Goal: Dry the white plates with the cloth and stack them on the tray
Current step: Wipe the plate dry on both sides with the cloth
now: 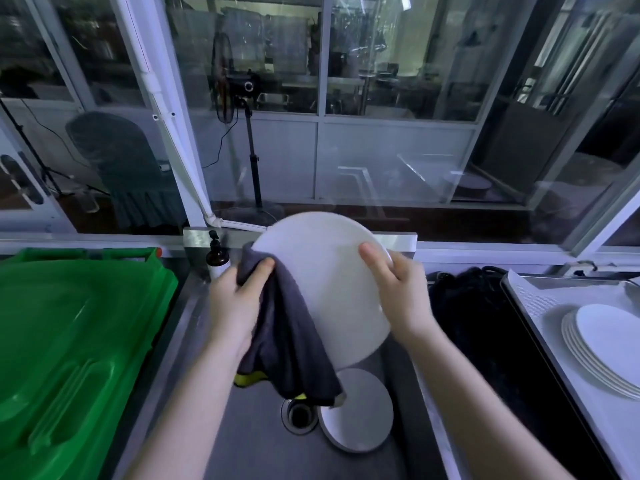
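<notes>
Plate (322, 289) tilted over sink (256, 427), right hand (398, 296) gripping its rim to steady it, left hand (235, 306) clutching grey cloth (291, 341) against opposite rim to wipe; stack (602, 344) on tray (540, 296) beyond right hand.

Tilted white plate (329, 282) against grey cloth (291, 327)

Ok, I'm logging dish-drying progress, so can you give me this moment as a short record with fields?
left hand: grips the grey cloth against the held plate's left edge
right hand: grips the held plate's right edge, thumb on its face
held plate: white, tilted up above the sink
sink: second plate beside the drain
tray: stack of white plates, at right
stage: wiping; held plate not yet stacked
</notes>
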`<state>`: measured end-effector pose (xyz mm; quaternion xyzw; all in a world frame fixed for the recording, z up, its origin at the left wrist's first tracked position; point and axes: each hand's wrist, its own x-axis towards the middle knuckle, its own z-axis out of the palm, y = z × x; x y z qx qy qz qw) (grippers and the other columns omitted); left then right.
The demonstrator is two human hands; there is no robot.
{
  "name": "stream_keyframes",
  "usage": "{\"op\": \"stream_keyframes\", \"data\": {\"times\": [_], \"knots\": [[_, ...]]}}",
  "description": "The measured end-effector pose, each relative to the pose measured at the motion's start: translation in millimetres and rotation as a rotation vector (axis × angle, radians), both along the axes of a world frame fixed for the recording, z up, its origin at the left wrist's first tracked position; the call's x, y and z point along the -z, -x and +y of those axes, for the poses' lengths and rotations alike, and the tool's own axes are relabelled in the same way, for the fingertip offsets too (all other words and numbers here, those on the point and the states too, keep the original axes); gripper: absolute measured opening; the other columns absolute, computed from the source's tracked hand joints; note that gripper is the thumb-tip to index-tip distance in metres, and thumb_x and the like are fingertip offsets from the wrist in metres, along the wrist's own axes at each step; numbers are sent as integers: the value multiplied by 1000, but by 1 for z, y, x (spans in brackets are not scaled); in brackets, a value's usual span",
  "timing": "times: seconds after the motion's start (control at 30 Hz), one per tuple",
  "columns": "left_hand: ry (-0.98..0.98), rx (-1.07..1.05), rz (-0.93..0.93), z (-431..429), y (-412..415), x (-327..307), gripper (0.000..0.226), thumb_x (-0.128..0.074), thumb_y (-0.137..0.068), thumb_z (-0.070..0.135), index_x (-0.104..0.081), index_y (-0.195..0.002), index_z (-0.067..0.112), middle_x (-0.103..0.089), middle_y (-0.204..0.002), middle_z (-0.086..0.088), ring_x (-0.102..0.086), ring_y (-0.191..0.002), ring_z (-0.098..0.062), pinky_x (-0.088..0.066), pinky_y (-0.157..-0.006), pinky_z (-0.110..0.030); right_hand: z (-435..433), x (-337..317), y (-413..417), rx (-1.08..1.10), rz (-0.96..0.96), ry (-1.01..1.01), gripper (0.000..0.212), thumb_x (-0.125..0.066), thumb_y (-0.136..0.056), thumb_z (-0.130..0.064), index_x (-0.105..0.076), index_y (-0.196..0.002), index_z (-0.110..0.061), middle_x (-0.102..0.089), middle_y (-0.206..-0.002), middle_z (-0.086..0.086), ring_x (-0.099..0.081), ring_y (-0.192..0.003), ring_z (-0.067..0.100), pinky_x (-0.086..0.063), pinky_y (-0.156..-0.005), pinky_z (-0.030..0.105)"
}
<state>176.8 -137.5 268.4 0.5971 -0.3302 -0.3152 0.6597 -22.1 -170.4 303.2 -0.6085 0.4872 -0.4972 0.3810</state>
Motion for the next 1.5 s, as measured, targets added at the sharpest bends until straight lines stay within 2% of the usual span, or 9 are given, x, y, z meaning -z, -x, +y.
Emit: {"op": "stream_keyframes", "data": {"times": [0.2, 0.33, 0.5, 0.63, 0.83, 1.03, 1.2, 1.37, 1.5], "knots": [[-51, -87, 206, 1, -3, 15, 13, -75, -84, 33, -75, -76, 23, -75, -79, 4, -70, -83, -17, -57, -79, -36, 4, 30, -2, 23, -161, -239, 49, -61, -97, -44, -66, -94, 5, -66, -78, -1, -60, -72, 11, -46, -67, 32], [-15, 52, -272, 0, -11, -3, 15, -79, -80, 30, -72, -76, 18, -72, -69, 10, -60, -65, -2, -46, -63, -20, -16, -11, 15, -244, 185, 25, 22, -62, -97, -40, -71, -90, -21, -70, -81, -7, -62, -77, 6, -45, -71, 18], [98, 373, -596, -2, 3, -27, 22, -84, -73, 21, -75, -89, 33, -72, -76, 25, -61, -71, 12, -44, -67, -8, -20, -20, -2, -407, 608, 267, 41, -66, -95, -33, -51, -62, -12, -36, -64, 4, -32, -62, 14, -26, -54, 23], [51, 240, -488, -3, 0, -16, 19, -79, -79, 21, -67, -71, 32, -68, -63, 23, -59, -65, 10, -42, -61, -8, -18, -11, 7, -271, 458, 246, 51, -64, -96, -34, -36, -60, -10, -31, -61, 4, -29, -60, 15, -24, -56, 31], [-108, -176, 286, 1, 14, 14, 22, -75, -81, 44, -69, -76, 23, -75, -90, -5, -70, -89, -24, -57, -83, -39, 4, 31, -22, 244, -364, -194, 46, -59, -96, -46, -57, -58, -21, -51, -57, -13, -47, -55, 5, -38, -51, 21], [-40, -22, -21, 3, -8, 5, 15, -75, -71, 44, -73, -72, 30, -73, -72, 4, -67, -77, -14, -54, -75, -34, -19, 6, 17, -156, 79, -15, 20, -65, -94, -41, -72, -96, -22, -74, -89, -13, -67, -84, 3, -50, -75, 23], [71, 336, -518, -3, -1, -5, 21, -86, -71, 29, -72, -74, 44, -69, -68, 21, -55, -59, 8, -41, -59, -12, -29, -17, -4, -417, 702, 187, 47, -67, -92, -41, -39, -57, -30, -37, -59, -6, -43, -52, 5, -33, -52, 16], [37, 247, -410, 1, -2, 3, 21, -80, -78, 27, -72, -74, 46, -72, -72, 18, -63, -68, 7, -46, -65, -12, -28, -6, 4, -318, 552, 223, 55, -67, -92, -41, -32, -56, -20, -29, -58, -4, -26, -53, 9, -22, -51, 22], [-61, -121, 210, 10, 15, 28, 16, -73, -85, 36, -72, -75, 24, -74, -75, 7, -71, -80, -14, -55, -72, -30, -10, 19, -11, 168, -113, -88, 57, -63, -92, -48, -41, -60, -6, -39, -57, -1, -37, -60, 15, -30, -56, 32]]}}
